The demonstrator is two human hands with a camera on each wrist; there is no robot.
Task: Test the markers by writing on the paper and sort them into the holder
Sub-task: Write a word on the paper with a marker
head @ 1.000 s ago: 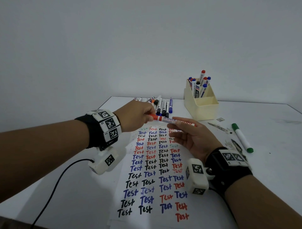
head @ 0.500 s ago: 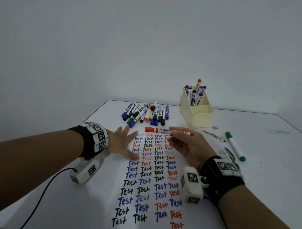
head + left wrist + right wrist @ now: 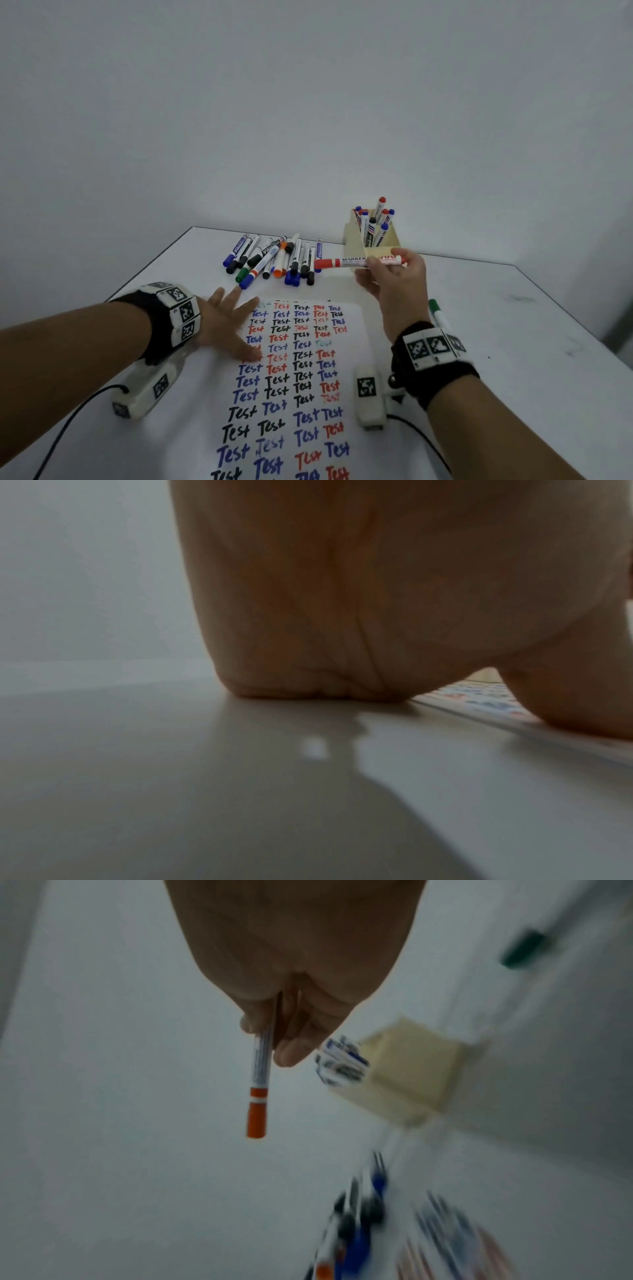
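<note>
Surface (image 3: 513,342) carrying paper (image 3: 301,377) and holder (image 3: 371,245). Left hand (image 3: 226,322), fingers spread flat, pins the paper. Right hand (image 3: 394,277) pinches the capped red marker (image 3: 356,262), long axis level and crosswise, just before the holder; the right hand is nearer it.

right hand (image 3: 394,277) holds red marker (image 3: 356,263) before holder (image 3: 352,236).

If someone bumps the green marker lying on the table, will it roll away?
Probably a little. The green marker looks like a round, smooth tube lying flat on the table, so a sideways bump would likely roll it. Nothing beside it looks big enough to stop it. It seems stiff and light, like the red marker that the right hand holds level with only its fingers.
</note>
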